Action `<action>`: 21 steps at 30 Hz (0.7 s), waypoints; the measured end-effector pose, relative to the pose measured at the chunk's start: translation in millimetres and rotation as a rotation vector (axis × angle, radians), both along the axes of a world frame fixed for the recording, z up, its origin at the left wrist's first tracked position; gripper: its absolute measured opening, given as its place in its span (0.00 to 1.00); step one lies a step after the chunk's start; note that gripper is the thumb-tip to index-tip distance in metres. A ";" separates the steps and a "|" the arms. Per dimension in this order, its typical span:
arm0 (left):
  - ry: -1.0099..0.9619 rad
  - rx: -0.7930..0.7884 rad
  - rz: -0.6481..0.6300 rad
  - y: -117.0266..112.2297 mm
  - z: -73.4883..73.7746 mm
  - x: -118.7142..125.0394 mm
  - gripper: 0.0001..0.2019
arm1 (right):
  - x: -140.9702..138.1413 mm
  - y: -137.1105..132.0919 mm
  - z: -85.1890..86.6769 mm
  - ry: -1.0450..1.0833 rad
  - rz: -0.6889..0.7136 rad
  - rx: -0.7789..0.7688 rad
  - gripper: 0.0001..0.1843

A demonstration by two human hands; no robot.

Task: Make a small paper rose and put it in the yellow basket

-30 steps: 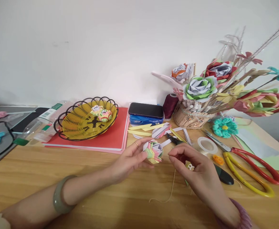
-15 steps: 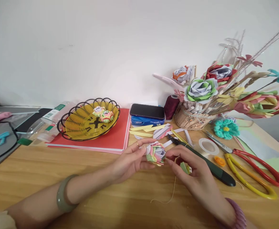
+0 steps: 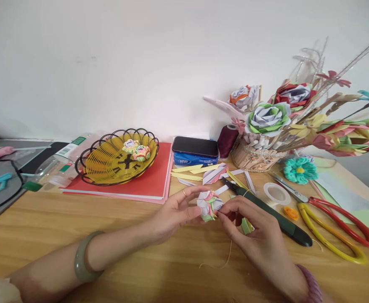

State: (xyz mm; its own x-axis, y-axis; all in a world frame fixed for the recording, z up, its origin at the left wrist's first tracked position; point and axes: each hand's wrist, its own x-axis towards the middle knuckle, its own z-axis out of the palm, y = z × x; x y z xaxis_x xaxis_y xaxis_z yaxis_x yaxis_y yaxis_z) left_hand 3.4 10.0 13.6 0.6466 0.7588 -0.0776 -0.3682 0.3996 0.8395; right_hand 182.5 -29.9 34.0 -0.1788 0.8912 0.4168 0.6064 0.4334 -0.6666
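A small folded paper flower (image 3: 208, 205) in pink, white and green is held just above the wooden table (image 3: 108, 244). My left hand (image 3: 176, 210) grips it from the left with thumb and fingers. My right hand (image 3: 250, 227) pinches its right side, fingers closed. A thin pale thread (image 3: 225, 256) trails from under my right hand onto the table. A green paper piece (image 3: 246, 225) shows among my right fingers.
A yellow wire basket (image 3: 108, 168) with two paper flowers stands on a red book (image 3: 152, 181). Behind lie a phone (image 3: 195, 146) on a tissue pack, paper strips (image 3: 190, 170), black snips (image 3: 266, 212), tape roll (image 3: 275, 193), red-yellow scissors (image 3: 332, 225) and a flower basket (image 3: 253, 155).
My right hand closed in from the right and now pinches the paper flower. The flower turned in my left hand, showing more of its side.
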 end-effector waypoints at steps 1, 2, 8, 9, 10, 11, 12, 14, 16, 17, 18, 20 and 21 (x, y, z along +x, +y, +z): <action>0.004 0.004 -0.001 -0.4 -0.2 0.1 0.18 | -0.2 -0.6 -1.7 -0.029 -0.015 0.043 0.05; 0.009 0.004 0.003 -0.8 -0.4 0.3 0.18 | -0.3 -1.4 -3.5 -0.068 -0.037 0.096 0.05; 0.020 -0.013 0.036 -2.4 -1.0 2.5 0.18 | 1.4 -1.3 -2.0 -0.058 -0.026 0.058 0.06; 0.017 -0.018 0.041 -2.3 -1.0 2.6 0.18 | 2.3 0.2 0.8 0.004 0.011 -0.045 0.07; 0.015 -0.025 0.047 -2.2 -1.0 2.6 0.18 | 3.2 2.0 3.8 0.063 0.038 -0.148 0.09; 0.016 -0.032 0.053 -2.0 -1.0 2.5 0.18 | 4.2 3.9 6.6 0.115 0.054 -0.238 0.10; 0.019 -0.038 0.057 -1.8 -1.0 2.3 0.17 | 5.2 5.8 8.9 0.156 0.062 -0.312 0.11; 0.022 -0.050 0.062 -1.3 -1.1 1.8 0.17 | 7.1 8.9 12.0 0.220 0.079 -0.406 0.11; 0.023 -0.056 0.058 -0.8 -1.3 1.1 0.17 | 9.0 11.1 13.4 0.250 0.105 -0.459 0.12; 0.022 -0.059 0.056 -0.5 -1.5 0.8 0.17 | 9.8 11.8 13.6 0.256 0.119 -0.469 0.13; 0.021 -0.065 0.056 -0.2 -1.7 0.4 0.17 | 10.6 12.3 13.8 0.256 0.131 -0.472 0.13; 0.020 -0.085 0.059 0.1 -2.0 -0.2 0.17 | 11.6 12.8 13.3 0.227 0.141 -0.457 0.13; 0.019 -0.096 0.062 0.2 -2.1 -0.3 0.17 | 11.6 12.7 12.6 0.201 0.139 -0.434 0.12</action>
State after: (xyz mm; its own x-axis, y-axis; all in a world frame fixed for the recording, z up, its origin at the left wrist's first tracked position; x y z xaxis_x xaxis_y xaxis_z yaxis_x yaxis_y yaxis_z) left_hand 3.0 10.2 11.5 0.5961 0.7861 -0.1633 -0.3793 0.4550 0.8057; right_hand 194.0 -17.2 46.7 -0.2625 0.9636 0.0513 0.4038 0.1580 -0.9011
